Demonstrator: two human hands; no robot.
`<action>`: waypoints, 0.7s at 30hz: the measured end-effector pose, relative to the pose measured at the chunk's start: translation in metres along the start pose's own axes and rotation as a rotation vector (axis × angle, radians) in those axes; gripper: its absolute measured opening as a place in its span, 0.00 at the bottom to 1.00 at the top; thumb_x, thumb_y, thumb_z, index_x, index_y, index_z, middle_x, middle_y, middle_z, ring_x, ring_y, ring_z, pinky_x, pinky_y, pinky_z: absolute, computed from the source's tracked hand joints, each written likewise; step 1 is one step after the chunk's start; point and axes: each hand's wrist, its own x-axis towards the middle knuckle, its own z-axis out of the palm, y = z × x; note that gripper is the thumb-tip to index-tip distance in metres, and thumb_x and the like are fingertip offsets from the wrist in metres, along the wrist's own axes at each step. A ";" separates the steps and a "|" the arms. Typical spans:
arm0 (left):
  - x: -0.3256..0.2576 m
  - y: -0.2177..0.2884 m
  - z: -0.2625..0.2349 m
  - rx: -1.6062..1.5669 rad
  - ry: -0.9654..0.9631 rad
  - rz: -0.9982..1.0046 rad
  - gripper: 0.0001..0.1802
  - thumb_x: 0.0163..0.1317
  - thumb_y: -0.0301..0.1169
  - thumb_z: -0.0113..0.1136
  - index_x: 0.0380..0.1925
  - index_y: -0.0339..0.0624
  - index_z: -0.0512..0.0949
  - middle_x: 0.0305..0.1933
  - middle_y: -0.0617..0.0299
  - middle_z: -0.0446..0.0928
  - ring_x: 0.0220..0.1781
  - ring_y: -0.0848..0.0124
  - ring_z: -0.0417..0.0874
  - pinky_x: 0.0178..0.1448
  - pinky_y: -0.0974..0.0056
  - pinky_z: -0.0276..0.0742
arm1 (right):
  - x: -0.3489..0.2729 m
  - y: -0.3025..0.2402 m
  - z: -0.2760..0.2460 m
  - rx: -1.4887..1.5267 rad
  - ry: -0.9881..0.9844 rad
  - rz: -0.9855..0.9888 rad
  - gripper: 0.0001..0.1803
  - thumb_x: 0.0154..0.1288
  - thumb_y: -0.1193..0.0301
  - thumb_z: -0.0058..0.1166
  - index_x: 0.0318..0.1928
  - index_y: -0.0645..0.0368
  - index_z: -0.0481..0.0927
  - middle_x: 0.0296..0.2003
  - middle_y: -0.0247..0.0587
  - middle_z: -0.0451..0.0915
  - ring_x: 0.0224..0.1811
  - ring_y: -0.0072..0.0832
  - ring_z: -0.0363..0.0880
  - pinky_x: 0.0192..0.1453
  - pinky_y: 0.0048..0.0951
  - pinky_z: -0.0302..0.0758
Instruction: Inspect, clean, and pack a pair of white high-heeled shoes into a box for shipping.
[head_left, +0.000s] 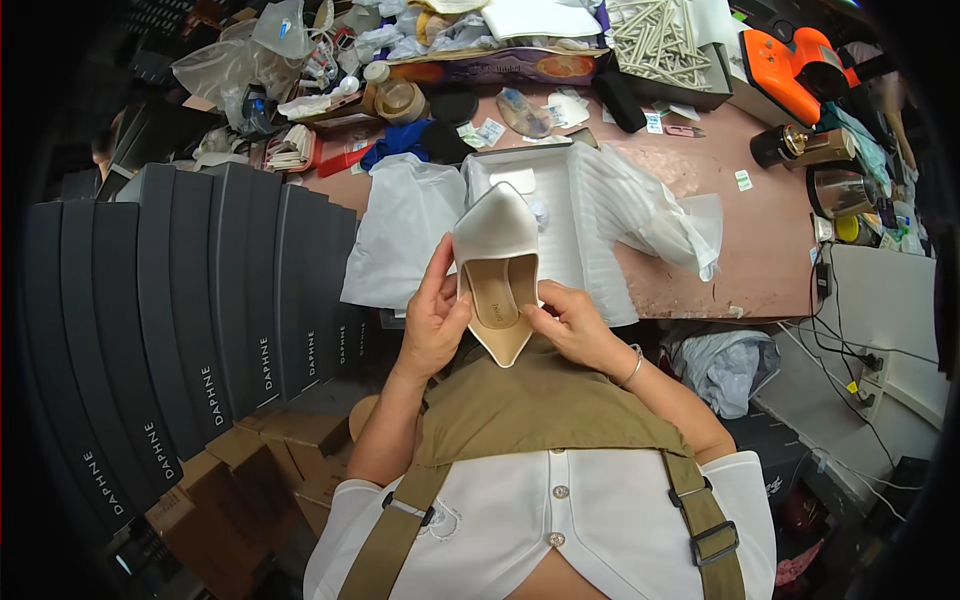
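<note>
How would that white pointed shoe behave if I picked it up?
The shoe is probably light for its size, being hollow and open. It seems fairly stiff, keeping its shape between the left hand and the right hand. Its smooth, shiny toe may feel slippery.

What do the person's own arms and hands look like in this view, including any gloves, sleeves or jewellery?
The left hand and right hand are ungloved. A thin, silver-coloured bracelet circles the right wrist; none shows on the left. White fabric sleeves cover the upper arms, leaving the forearms bare. No cables or markings show on either arm.
</note>
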 end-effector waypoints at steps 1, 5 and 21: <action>0.000 0.002 -0.002 -0.012 -0.004 -0.008 0.37 0.63 0.14 0.41 0.71 0.35 0.41 0.68 0.49 0.60 0.64 0.69 0.69 0.64 0.68 0.64 | 0.001 0.000 -0.002 -0.016 -0.020 -0.016 0.13 0.62 0.72 0.51 0.45 0.66 0.77 0.30 0.48 0.76 0.26 0.28 0.73 0.30 0.26 0.71; 0.005 0.003 -0.008 -0.089 0.003 -0.037 0.40 0.62 0.23 0.51 0.71 0.36 0.43 0.66 0.49 0.62 0.63 0.68 0.69 0.64 0.66 0.65 | 0.008 0.000 0.009 0.148 0.033 0.007 0.12 0.63 0.71 0.50 0.43 0.67 0.77 0.28 0.47 0.76 0.25 0.26 0.71 0.30 0.25 0.70; -0.005 -0.041 -0.032 -0.900 0.363 -0.473 0.30 0.66 0.46 0.52 0.61 0.39 0.64 0.59 0.54 0.71 0.61 0.64 0.71 0.64 0.57 0.68 | 0.201 0.130 -0.026 -1.195 0.060 -0.138 0.13 0.56 0.69 0.57 0.40 0.62 0.77 0.34 0.55 0.79 0.35 0.49 0.80 0.43 0.45 0.77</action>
